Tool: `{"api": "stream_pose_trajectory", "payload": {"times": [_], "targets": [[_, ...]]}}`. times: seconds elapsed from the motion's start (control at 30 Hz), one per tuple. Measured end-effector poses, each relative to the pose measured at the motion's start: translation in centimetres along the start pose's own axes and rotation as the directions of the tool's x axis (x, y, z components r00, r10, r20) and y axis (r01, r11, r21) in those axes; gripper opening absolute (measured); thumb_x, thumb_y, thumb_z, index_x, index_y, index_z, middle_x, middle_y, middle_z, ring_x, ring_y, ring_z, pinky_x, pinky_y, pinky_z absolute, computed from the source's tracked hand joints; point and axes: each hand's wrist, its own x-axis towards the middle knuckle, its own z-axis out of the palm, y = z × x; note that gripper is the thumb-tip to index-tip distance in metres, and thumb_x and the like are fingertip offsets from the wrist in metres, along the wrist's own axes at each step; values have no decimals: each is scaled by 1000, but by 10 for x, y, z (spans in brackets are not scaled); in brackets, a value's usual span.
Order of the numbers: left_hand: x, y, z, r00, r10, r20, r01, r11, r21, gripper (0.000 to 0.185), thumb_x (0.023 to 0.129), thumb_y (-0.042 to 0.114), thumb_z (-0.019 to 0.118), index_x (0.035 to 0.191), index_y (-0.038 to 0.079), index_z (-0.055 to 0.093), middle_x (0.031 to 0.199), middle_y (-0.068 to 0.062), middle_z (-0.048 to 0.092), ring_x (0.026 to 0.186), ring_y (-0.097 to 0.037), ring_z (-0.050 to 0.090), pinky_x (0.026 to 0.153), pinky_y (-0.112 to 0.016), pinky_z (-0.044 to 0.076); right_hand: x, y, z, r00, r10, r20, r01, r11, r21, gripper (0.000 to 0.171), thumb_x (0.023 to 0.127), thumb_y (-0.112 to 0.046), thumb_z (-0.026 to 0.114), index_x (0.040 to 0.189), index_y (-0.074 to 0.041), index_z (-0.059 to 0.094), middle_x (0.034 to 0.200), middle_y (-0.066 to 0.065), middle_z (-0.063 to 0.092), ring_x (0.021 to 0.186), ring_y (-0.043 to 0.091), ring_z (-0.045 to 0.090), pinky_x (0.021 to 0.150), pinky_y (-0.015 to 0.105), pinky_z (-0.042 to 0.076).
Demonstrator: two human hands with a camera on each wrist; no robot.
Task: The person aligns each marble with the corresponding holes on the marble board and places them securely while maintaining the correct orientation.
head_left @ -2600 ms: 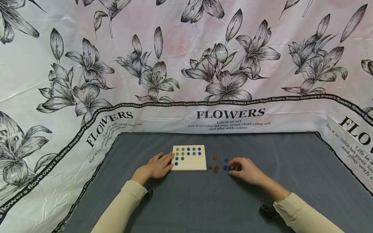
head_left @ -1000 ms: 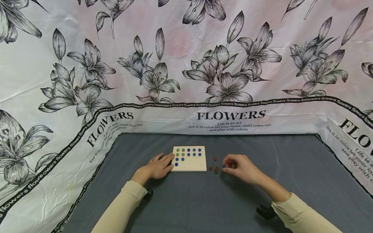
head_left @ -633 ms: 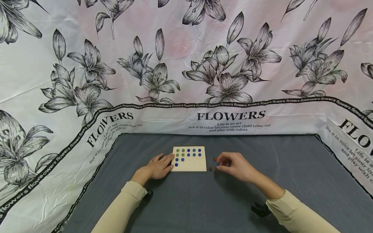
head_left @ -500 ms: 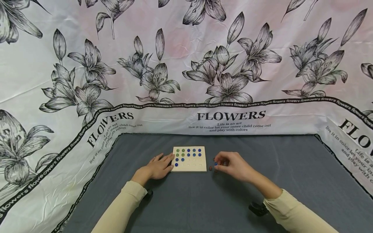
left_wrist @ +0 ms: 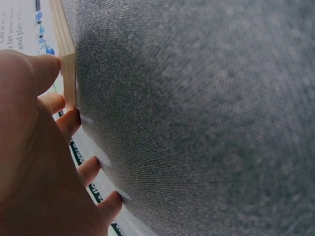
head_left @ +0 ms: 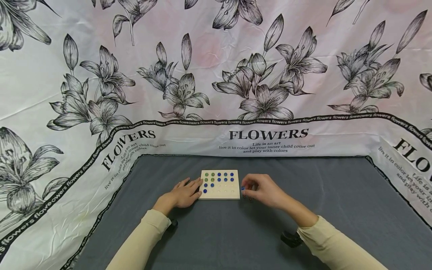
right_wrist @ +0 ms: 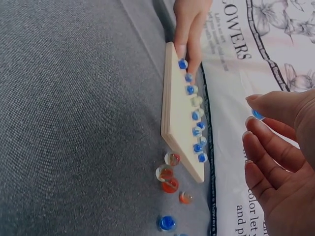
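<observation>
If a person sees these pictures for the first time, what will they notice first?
First, the small wooden board with blue and green marbles in its holes, on the grey cloth. The left hand rests against its left edge, and the right hand pinches a blue marble beside its right edge. Behind hangs a flower-printed sheet reading FLOWERS.

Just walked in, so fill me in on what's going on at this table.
A person is working with marbles and a wooden board that lies on a grey cloth. The left hand rests flat against the board's left edge. The right hand pinches a blue marble at its fingertips, just off the board's right edge. Blue and green marbles sit in the board's far rows; its near holes are bare. A few reddish marbles lie loose beside it.
</observation>
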Motion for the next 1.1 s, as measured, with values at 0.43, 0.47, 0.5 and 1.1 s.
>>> {"api": "stream_pose_trajectory", "payload": {"times": [0.43, 0.47, 0.5, 1.1], "targets": [[10, -11, 12, 1000, 12, -22, -12, 1000, -8, 59, 112, 42, 37, 166, 23, 23, 171, 2, 17, 157, -38, 10, 124, -61, 10, 10, -1, 7, 1000, -29, -5, 29, 1000, -8, 10, 92, -10, 78, 99, -12, 71, 85, -7, 66, 73, 10, 60, 63, 27, 52], [10, -10, 11, 1000, 11, -21, -11, 1000, -8, 59, 112, 42, 37, 166, 23, 23, 171, 2, 17, 157, -38, 10, 124, -61, 10, 10, -2, 8, 999, -32, -5, 32, 999, -8, 10, 92, -10, 78, 99, -12, 71, 85, -7, 66, 73, 10, 60, 63, 27, 52], [9, -10, 11, 1000, 10, -20, -10, 1000, -8, 59, 112, 42, 37, 166, 23, 23, 171, 2, 17, 157, -38, 10, 124, -61, 10, 11, -2, 9, 999, -34, -5, 34, 999, -7, 10, 92, -10, 78, 99, -12, 71, 85, -7, 66, 73, 11, 60, 63, 27, 52], [0, -2, 1, 1000, 10, -1, -10, 1000, 0, 58, 112, 39, 37, 165, 19, 24, 171, -2, 20, 156, -40, 13, 124, -62, 13, 34, -8, 34, 999, -32, 40, 32, 999, 15, 7, 94, -11, 75, 100, -10, 71, 85, -5, 66, 75, 12, 59, 63, 28, 50]]}}
